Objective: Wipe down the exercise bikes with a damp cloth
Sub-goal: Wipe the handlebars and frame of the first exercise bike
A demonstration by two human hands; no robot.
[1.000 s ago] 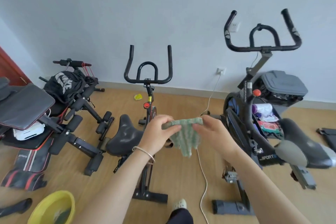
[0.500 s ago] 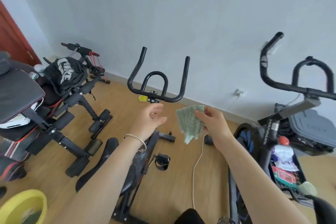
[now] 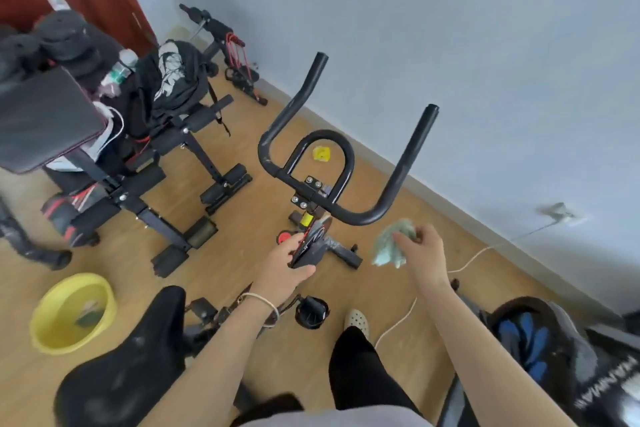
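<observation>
A black exercise bike stands in front of me, its curved handlebars (image 3: 332, 184) in the middle and its black saddle (image 3: 131, 364) at the lower left. My right hand (image 3: 420, 253) grips a crumpled green cloth (image 3: 389, 244) just right of and below the handlebars, not touching them. My left hand (image 3: 284, 270) hovers over the bike frame below the stem, fingers relaxed, holding nothing. A second bike (image 3: 561, 357) shows at the lower right, only its flywheel housing in view.
A yellow basin (image 3: 69, 315) with water and another cloth sits on the wooden floor at left. A black weight bench (image 3: 114, 163) piled with clothes stands at far left. A white cable (image 3: 460, 267) runs across the floor to a wall socket. My foot (image 3: 356, 319) is beside the bike.
I have stepped closer to the middle bike and look down on it. My left hand has let go of the cloth; my right hand alone carries it toward the handlebars.
</observation>
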